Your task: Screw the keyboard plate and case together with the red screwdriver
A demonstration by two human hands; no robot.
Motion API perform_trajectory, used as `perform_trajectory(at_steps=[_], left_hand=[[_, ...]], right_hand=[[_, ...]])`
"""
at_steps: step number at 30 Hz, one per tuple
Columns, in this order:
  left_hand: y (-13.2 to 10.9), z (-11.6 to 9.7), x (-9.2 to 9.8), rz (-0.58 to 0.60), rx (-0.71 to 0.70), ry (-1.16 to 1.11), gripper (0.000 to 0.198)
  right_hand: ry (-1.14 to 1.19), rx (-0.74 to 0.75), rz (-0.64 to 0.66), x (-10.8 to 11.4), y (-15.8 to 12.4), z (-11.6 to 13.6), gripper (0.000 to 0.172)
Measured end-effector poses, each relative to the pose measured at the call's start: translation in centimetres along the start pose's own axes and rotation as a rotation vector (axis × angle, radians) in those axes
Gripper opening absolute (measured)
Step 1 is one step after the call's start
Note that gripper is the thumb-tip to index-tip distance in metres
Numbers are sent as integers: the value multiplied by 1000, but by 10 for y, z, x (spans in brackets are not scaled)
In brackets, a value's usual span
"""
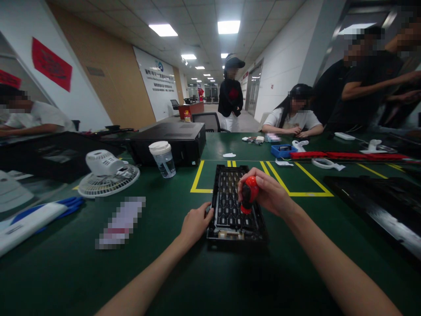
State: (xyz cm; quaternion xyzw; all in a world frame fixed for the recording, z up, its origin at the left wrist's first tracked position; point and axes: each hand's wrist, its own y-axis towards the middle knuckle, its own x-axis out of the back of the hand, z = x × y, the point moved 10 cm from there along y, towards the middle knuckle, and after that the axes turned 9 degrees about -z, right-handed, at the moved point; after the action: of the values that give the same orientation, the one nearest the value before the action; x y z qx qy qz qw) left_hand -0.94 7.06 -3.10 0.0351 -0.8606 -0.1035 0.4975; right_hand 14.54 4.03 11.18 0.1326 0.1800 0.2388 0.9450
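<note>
A black rectangular panel with a honeycomb grid lies on the green table in front of me. My right hand is closed round the red handle of a screwdriver, held upright with its shaft down on the panel's near part. My left hand rests against the panel's left near edge, fingers curled on its rim.
A small white fan lies at the left, a clear lidded cup and a black computer case stand behind it. Yellow tape lines mark the table. A blue tray and red strip sit far right. Several people stand or sit around the tables.
</note>
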Motion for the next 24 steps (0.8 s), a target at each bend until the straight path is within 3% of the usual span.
perform_trajectory(at_steps=[24], left_hand=[[2, 2, -2, -6, -10, 14, 42]], right_hand=[[-115, 95, -24, 7, 0, 8, 11]])
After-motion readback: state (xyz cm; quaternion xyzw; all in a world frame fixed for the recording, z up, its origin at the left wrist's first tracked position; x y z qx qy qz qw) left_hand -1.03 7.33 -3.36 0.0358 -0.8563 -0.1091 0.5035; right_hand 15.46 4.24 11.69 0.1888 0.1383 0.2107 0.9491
